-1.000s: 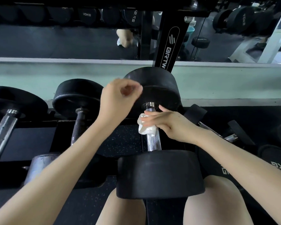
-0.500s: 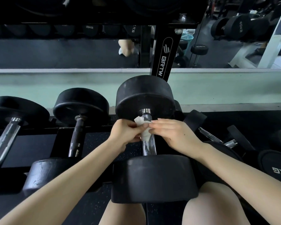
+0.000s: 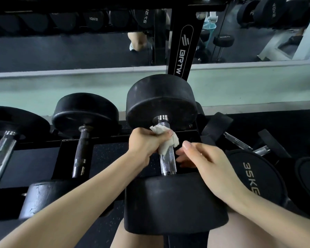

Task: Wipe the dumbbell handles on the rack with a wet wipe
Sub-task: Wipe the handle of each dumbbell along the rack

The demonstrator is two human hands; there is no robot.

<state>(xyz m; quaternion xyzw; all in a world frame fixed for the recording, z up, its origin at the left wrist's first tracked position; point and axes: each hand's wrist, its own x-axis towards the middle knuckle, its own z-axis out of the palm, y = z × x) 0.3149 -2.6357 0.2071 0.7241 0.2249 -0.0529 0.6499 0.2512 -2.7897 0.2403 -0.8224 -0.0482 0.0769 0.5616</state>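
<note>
Dumbbell handle point(image 3: 167, 162) knurled chrome, left hand point(image 3: 143, 142) clutching white wipe point(image 3: 166, 148) round it, right hand point(image 3: 210, 164) relaxed, empty.

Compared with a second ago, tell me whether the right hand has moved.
Yes. The right hand has let go of the wet wipe and drawn off rightward from the chrome handle.

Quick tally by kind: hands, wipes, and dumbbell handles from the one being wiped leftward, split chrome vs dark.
hands: 2 (left hand, right hand)
wet wipe: 1
chrome handles: 2 (wiped handle, far-left handle)
dark handle: 1
total: 6
</note>
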